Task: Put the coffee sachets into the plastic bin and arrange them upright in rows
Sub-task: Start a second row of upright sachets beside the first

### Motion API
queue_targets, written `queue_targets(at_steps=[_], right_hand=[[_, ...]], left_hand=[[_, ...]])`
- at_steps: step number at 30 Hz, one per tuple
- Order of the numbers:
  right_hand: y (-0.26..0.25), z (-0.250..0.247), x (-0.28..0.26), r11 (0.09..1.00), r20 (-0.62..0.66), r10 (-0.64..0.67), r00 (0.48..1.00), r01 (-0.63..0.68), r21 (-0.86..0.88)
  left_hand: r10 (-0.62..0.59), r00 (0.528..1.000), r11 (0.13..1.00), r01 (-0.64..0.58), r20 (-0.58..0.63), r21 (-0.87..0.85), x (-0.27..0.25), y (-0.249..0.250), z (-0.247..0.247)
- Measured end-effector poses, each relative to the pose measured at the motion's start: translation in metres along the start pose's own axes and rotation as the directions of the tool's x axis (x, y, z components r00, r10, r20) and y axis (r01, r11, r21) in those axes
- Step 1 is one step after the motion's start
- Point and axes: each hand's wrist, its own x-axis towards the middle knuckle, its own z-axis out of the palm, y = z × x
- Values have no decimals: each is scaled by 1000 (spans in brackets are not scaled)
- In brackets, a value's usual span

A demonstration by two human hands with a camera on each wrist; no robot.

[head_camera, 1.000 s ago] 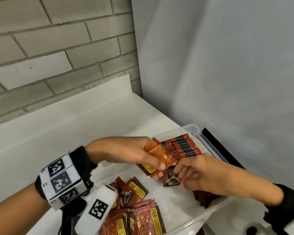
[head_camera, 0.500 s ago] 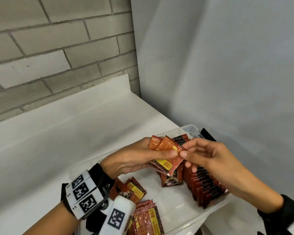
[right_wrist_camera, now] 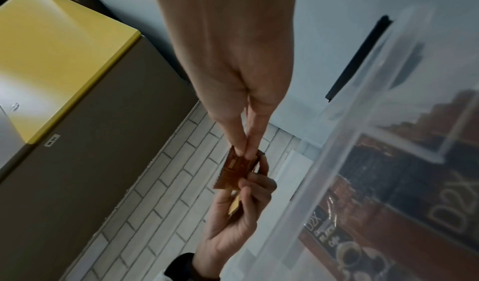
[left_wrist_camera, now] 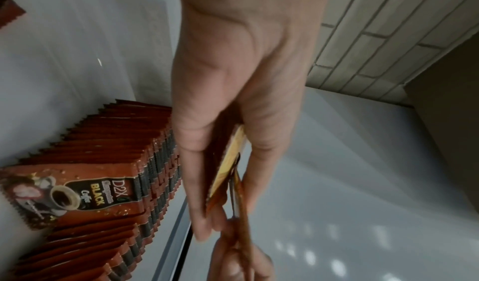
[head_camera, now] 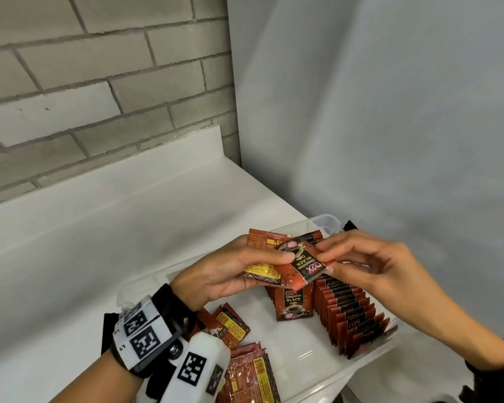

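Sachet (head_camera: 303,261) pinched by right hand (head_camera: 370,266) grip | left hand (head_camera: 227,274) grip clasps sachet stack (head_camera: 264,269)

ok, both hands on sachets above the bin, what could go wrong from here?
1. The right hand pinches only a corner of the front sachet while the left hand holds a small stack; the handover could let one slip into the plastic bin.
2. The upright row leans; pushing a sachet in may topple it.
3. Loose sachets lie flat near the left wrist, which could drag them.
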Motion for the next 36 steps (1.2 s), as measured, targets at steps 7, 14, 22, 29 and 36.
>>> queue_targets(at_steps=[7,14,22,29,36], right_hand=[[-2,8,2,970,-17,188,982,-183,159],[3,21,5,911,18,319,947,-312,271],[9,14,10,948,-59,245,968,-226,224],[18,-1,6,930,146,236,961,-179,-322],[33,17,5,650,335,70,940,211,-730]], left_hand=[[122,987,990,-128,-105,-52,1,1,1],[173,979,982,-179,-105,-56,0,1,2],[182,973,979,-192,-142,-60,-1,2,5],[151,946,966,-202,-285,-162,3,3,-3],[134,955,988,-150,-263,-40,3,-1,-3]])
